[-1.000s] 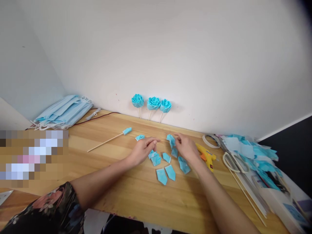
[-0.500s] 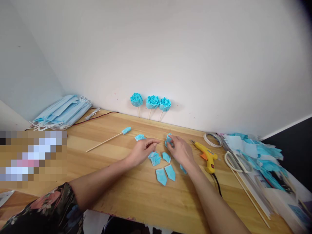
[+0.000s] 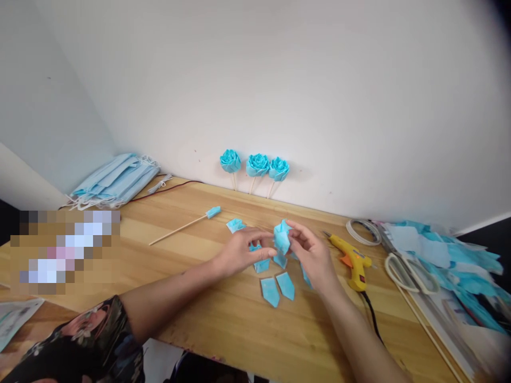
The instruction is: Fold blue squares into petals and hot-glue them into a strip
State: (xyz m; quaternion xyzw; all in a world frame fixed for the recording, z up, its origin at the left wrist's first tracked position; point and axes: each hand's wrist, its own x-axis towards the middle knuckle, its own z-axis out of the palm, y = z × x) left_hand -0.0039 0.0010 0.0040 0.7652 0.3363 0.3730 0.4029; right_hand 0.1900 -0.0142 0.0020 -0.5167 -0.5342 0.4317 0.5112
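Observation:
Between the fingertips of my right hand (image 3: 313,252) is a folded blue petal piece (image 3: 281,237), lifted off the table. My left hand (image 3: 245,250) faces it from the left, thumb and fingers apart, the fingertips close to the piece; whether they touch it I cannot tell. Under and around my hands lie several more cut blue pieces, among them a pointed piece (image 3: 270,292) and its neighbour (image 3: 286,285). Another folded piece (image 3: 235,225) sits just beyond my left hand. A thin wooden stick (image 3: 178,230) with a blue wrapped tip (image 3: 213,212) lies farther left.
Three blue flowers on sticks (image 3: 257,166) lean against the wall. A yellow glue gun (image 3: 353,260) with a black cord lies right, near scissors (image 3: 413,274), a white roll (image 3: 364,232) and blue scraps (image 3: 451,255). Stacked face masks (image 3: 114,181) are at back left.
My right hand has picked up a blue petal piece from the table and raised it. My left hand has opened its thumb away from its fingers. The view has shifted slightly left.

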